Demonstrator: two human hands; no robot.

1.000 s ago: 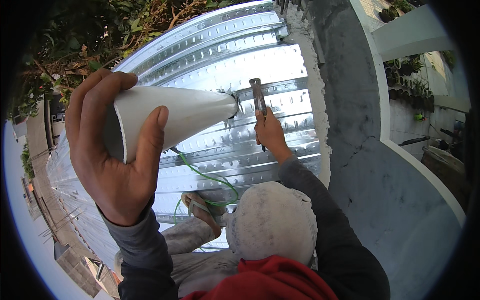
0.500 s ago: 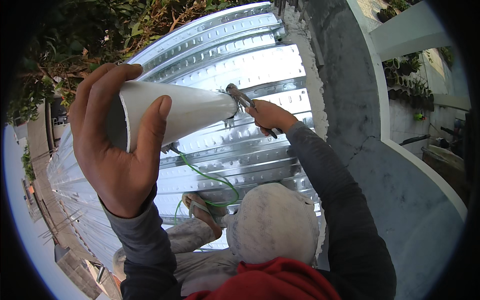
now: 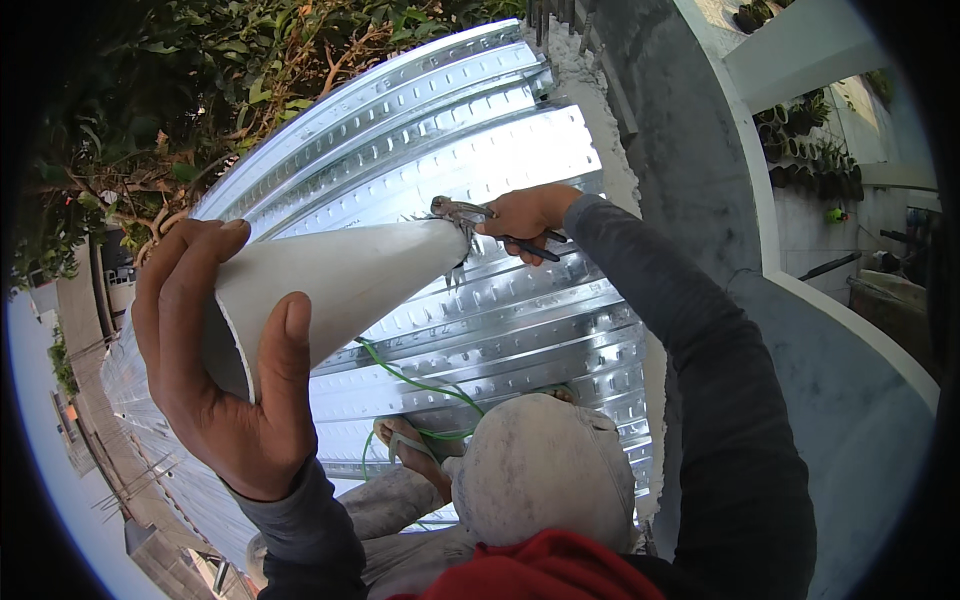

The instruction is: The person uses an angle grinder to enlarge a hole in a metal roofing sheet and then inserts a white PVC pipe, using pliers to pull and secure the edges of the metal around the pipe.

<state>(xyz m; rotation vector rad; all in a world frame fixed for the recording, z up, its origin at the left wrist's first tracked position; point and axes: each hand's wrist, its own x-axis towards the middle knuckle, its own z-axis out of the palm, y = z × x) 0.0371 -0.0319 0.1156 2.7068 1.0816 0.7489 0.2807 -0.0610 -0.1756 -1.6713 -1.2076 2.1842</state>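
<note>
My left hand [image 3: 215, 370] is wrapped round the wide near end of a white plastic pipe [image 3: 340, 280], thumb on one side and fingers on the other. The pipe points away and to the right, down to the shiny corrugated metal sheet [image 3: 400, 345]. Its far end meets the sheet where the metal is cut and bent into jagged flaps. There my right hand [image 3: 528, 222] closes round the dark handles of a pair of pincers [image 3: 455, 209]. The pincers' jaws are beside the pipe's far end; whether they grip the metal I cannot tell.
A green cord [image 3: 420, 384] trails over the sheet near a sandalled foot [image 3: 412, 455]. Below is a pale, stained cap [image 3: 545, 470] above red cloth [image 3: 550, 565]. A grey wall [image 3: 690, 130] runs along the right, leafy branches [image 3: 200, 100] at the far left.
The pipe's near end and my left hand have moved lower in the picture, so the pipe slants more. My right hand and the pincers have shifted slightly left. Both grips continue.
</note>
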